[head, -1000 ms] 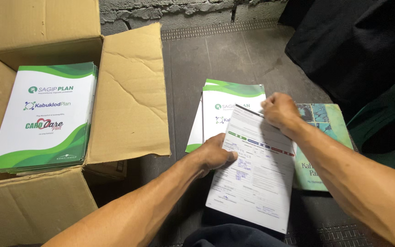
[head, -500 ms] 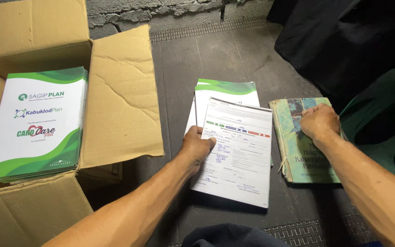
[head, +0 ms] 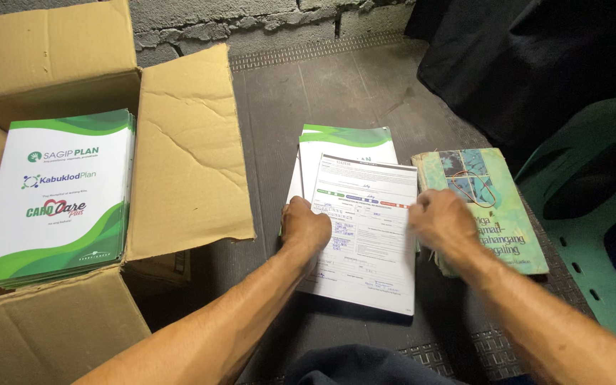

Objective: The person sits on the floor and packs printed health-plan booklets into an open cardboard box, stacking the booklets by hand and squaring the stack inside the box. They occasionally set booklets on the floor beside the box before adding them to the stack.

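Partly hidden under both hands, a white printed form (head: 365,235) lies on the dark floor mat (head: 286,107), resting on a small stack of white-and-green folders (head: 347,142) of which only the top edge and a thin left margin show. The left hand (head: 305,224) sits knuckles-up on the form's left edge, its fingers curled down and pressed together onto the paper; the fingertips themselves are out of sight beneath the hand. The right hand (head: 442,219) is blurred, lying over the seam between the form and a worn green book (head: 490,207) just beside it. I cannot tell whether its fingers are spread or pinching anything. The book's left edge is covered by that hand, and a rubber band seems to loop over its cover.

At the left an open cardboard box (head: 187,157) holds another stack of green-and-white folders (head: 58,199); the box is cut off by the frame. A green plastic chair (head: 586,214) shows only in part at the right, and dark cloth (head: 522,64) fills the upper right corner, too dim to identify.
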